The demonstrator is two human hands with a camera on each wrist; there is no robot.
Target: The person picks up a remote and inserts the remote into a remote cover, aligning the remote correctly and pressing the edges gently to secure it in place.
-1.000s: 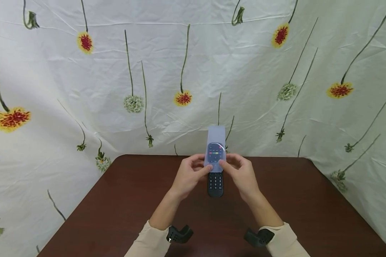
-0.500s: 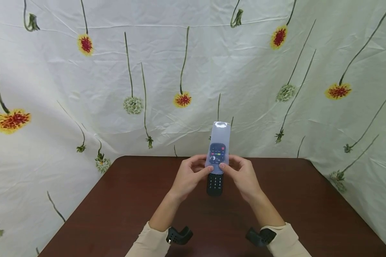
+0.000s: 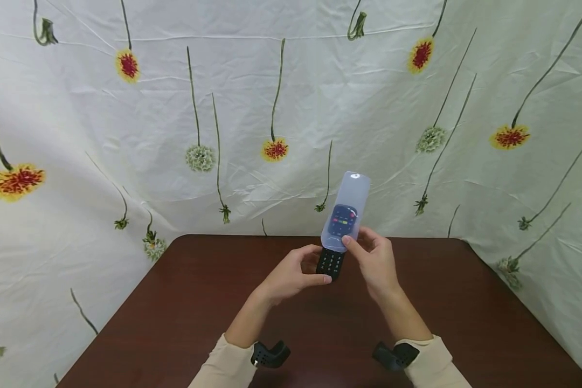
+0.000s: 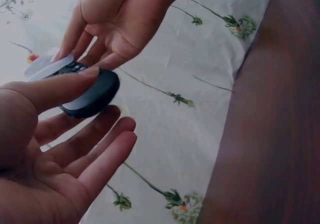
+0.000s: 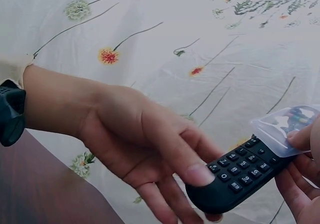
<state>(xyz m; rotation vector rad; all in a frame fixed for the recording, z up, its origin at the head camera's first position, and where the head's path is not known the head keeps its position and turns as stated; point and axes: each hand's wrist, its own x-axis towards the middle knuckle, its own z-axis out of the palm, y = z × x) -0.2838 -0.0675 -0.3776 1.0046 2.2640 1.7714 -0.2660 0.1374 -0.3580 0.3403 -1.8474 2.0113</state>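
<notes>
Head view, remote control: the black remote control (image 3: 331, 262) is in the air above the far part of the bench (image 3: 174, 323), between the two hands, its far end leaning to the right.
Head view, cover: a translucent cover (image 3: 353, 188) is around the far part of the remote control and reaches beyond its end; the near part is outside.
Head view, left hand: the left hand (image 3: 291, 275) pinches the near end of the remote control.
Head view, right hand: the right hand (image 3: 375, 261) pinches the covered part at its right side, with the thumb on top.
Head view, background: a white cloth (image 3: 242, 108) with printed flowers hangs behind the bench.
Left wrist view, left hand: its thumb lies over the remote control, the fingers are below, some of them spread apart.
Right wrist view, keys: the number keys (image 5: 245, 169) face up, near the cover's opening.
Right wrist view, right hand: only partly visible at the right border, its thumb touches the cover.
</notes>
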